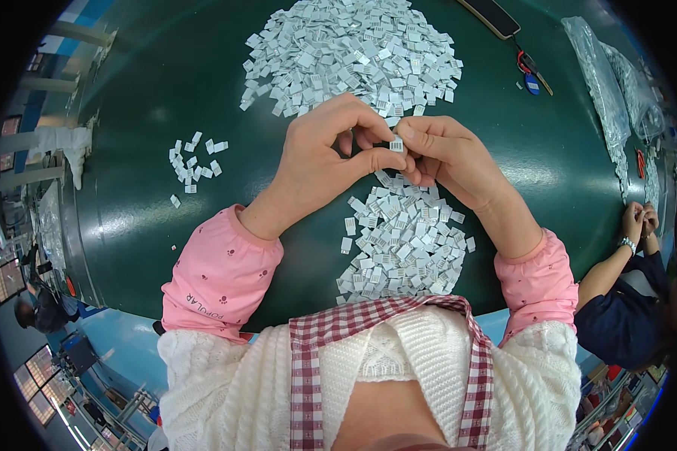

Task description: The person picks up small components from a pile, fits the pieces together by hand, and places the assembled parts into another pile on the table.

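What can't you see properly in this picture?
1. Back of the small white piece at the left hand, head view: hidden by its own front.
2. Far side of the big pile, head view: cut off by the upper edge.
3. Rest of the dark flat case, head view: cut off by the same edge.
4. What the other person's hands hold, if anything, head view: too small.

Before you stretches a glossy dark green table (135, 248), and on its far middle spreads a large heap of small, flat, white rectangular pieces (353, 60). A smaller heap of them (406, 248) lies nearer you, a loose scatter (192, 161) to your left. Toward your far right rest a flat dark rectangular slab (493, 16), keys (529, 63) with a blue rounded tag (532, 83), and crumpled clear plastic bags (600, 90).
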Tool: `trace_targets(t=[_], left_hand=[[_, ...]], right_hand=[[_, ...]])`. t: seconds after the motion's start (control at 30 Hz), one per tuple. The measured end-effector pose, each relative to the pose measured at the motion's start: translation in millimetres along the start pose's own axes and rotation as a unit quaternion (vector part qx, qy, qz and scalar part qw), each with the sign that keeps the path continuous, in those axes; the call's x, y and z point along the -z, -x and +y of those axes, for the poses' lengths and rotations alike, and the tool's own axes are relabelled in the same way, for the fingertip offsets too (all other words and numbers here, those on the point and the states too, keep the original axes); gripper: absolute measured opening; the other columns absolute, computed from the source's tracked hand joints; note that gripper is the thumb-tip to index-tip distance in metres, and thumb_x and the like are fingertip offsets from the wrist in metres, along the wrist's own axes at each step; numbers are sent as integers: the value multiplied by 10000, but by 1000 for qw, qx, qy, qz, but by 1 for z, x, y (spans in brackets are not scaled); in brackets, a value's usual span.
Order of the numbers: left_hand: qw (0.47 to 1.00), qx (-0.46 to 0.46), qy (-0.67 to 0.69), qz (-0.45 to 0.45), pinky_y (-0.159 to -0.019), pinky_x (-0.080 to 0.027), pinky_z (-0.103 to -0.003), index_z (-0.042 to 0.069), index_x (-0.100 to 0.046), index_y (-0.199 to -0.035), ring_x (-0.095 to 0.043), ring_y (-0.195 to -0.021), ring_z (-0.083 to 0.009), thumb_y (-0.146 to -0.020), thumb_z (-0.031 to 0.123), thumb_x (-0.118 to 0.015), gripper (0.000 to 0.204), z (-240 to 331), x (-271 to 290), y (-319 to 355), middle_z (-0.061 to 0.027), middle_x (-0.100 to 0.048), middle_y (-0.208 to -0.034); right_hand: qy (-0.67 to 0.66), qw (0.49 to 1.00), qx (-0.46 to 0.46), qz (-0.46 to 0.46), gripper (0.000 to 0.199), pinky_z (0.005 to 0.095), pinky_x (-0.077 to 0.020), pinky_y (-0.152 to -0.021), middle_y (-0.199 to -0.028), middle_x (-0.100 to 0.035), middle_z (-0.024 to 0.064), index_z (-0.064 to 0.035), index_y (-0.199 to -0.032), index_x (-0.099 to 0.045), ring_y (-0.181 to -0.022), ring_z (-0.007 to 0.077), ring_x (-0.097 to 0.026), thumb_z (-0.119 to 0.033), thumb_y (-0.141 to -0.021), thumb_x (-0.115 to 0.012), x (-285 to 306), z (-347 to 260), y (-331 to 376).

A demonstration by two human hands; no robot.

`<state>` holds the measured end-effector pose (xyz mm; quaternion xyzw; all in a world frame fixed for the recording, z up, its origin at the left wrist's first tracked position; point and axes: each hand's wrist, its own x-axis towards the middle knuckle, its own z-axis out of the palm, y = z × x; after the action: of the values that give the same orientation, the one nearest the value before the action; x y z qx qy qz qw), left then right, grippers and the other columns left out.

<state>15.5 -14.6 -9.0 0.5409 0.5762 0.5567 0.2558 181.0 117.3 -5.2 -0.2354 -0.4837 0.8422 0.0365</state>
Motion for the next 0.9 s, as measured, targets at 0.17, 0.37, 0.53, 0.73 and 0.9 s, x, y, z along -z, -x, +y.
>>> trace_targets(t=[0.17,0.37,0.53,0.73,0.9], left_hand=[[1000,-8,-3,4,-575,-389,-204,74,-697,-815,-497,-653,-75,-706,47,-889,222,1,-1,0,26,-616,-810],[1000,-22,-12,7,-569,-384,-200,74,-694,-810,-494,-647,-71,-693,42,-896,236,0,-1,0,27,-613,-806],[1000,-19,-7,4,-582,-390,-202,75,-692,-806,-498,-658,-73,-700,42,-892,229,1,-2,0,26,-616,-811],[999,-31,4,9,-619,-408,-218,75,-699,-822,-495,-679,-79,-752,68,-860,176,3,6,-5,26,-620,-824],[995,55,-72,48,-673,-420,-215,52,-708,-920,-505,-707,-94,-808,2,-789,147,-1,41,-15,9,-622,-894]], right_hand=[[-16,1000,-18,-8,269,184,-362,-484,-688,-625,50,-24,-872,-688,-567,90,-535,-228,-1023,-597,0,0,0],[-22,999,-27,-17,240,182,-361,-478,-698,-628,55,-25,-891,-684,-566,92,-536,-214,-1013,-599,1,1,0],[-23,999,-33,-14,235,176,-364,-487,-697,-630,54,-22,-882,-682,-568,91,-541,-206,-1006,-605,1,0,1],[42,997,-34,-50,263,196,-379,-511,-696,-626,32,-23,-854,-688,-556,93,-518,-218,-1007,-602,7,-8,3],[338,920,51,-189,294,246,-339,-517,-676,-556,6,-28,-775,-628,-544,100,-413,-205,-1010,-628,10,-14,10]])
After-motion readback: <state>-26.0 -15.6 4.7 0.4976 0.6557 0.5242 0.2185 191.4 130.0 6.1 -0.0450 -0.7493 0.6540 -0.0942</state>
